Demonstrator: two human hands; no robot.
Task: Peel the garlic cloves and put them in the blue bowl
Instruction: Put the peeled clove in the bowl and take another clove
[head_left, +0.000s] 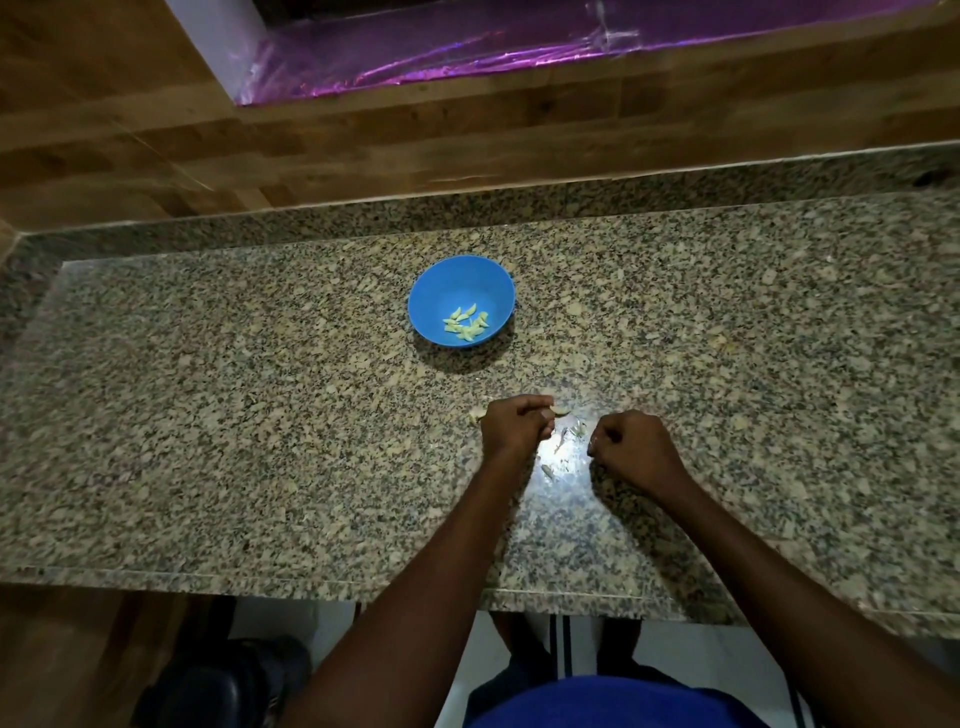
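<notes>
On the granite counter (208, 415) we see the blue bowl (441, 283) well beyond both hands, with several peeled cloves (466, 325) already inside. Our left hand (514, 423) pinches a garlic clove (561, 411) in curled fingers. Our right hand (631, 444) is curled too, perhaps on a scrap of skin; we cannot tell. Loose bits (563, 441) between the hands suggest peeling remains.

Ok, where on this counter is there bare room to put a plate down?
Bare granite counter lies left of the blue bowl and right of it. It is crowded between the left hand and right hand, where garlic scraps lie.
</notes>
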